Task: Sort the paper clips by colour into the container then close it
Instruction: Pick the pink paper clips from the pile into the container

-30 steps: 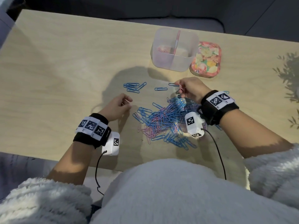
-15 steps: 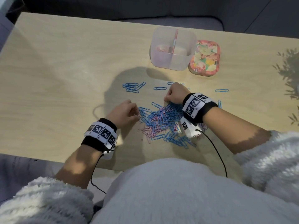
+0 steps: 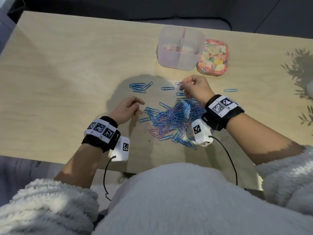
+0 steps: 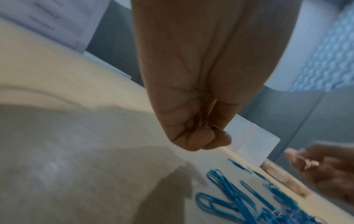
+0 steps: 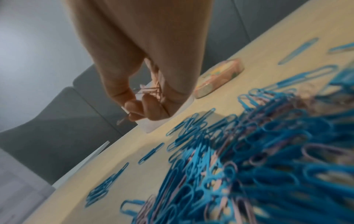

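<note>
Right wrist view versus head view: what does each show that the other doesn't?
Only the right wrist view shows the pink clips curled inside the right hand. Only the head view shows the left hand, the divided container with pink clips in one compartment, and a lone blue clip off to the right. Both show the mixed pile, the floral lid and the table.

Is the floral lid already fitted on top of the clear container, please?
No, the floral lid lies flat on the table beside the clear container, whose top is open.
</note>
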